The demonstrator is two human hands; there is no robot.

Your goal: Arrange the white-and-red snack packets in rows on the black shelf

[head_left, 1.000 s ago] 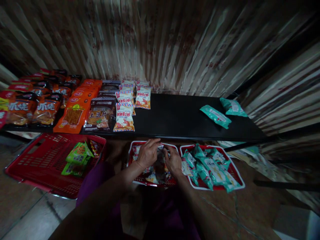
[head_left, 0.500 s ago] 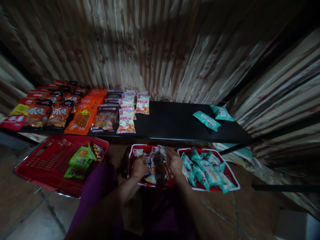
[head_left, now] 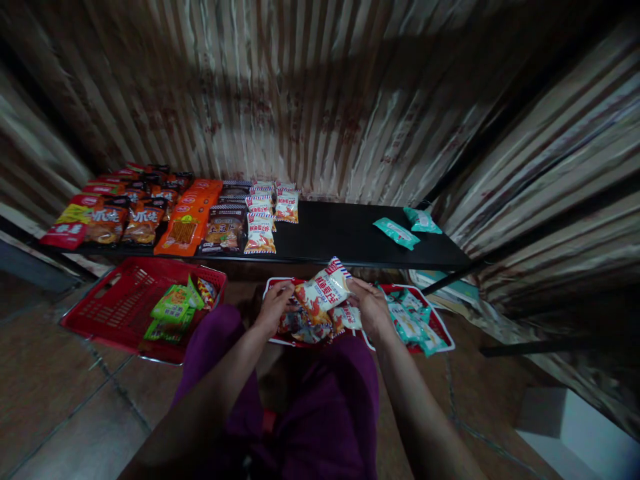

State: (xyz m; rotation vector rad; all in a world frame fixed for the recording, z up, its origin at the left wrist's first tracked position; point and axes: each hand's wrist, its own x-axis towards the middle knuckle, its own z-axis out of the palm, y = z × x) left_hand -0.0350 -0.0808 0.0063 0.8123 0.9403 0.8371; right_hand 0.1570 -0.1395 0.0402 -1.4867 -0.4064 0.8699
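A white, red and blue snack bag (head_left: 324, 291) is tilted above the middle basket. My right hand (head_left: 371, 308) is closed on the bag's right edge. My left hand (head_left: 275, 308) is at the basket's left side, its fingers stretched toward the bag's left edge and apart; whether they touch it I cannot tell. Under the hands, the middle red basket (head_left: 287, 343) with a white rim holds more such bags, among them a snack bag (head_left: 346, 319) below the raised one. On the black shelf (head_left: 330, 233) stand similar white snack bags (head_left: 261, 233) in a column.
Left on the shelf lie orange packets (head_left: 187, 223), dark packets (head_left: 225, 230) and red packets (head_left: 65, 225); two teal packets (head_left: 397, 233) lie right. A red basket (head_left: 113, 307) holds green packets (head_left: 173, 303). Another basket (head_left: 447, 333) holds teal packets (head_left: 407, 323). A white box (head_left: 560, 417) is lower right.
Both hands were down in the middle basket among the bags. Now a snack bag is lifted above it in my right hand, and the left hand has come up and left. The view has shifted.
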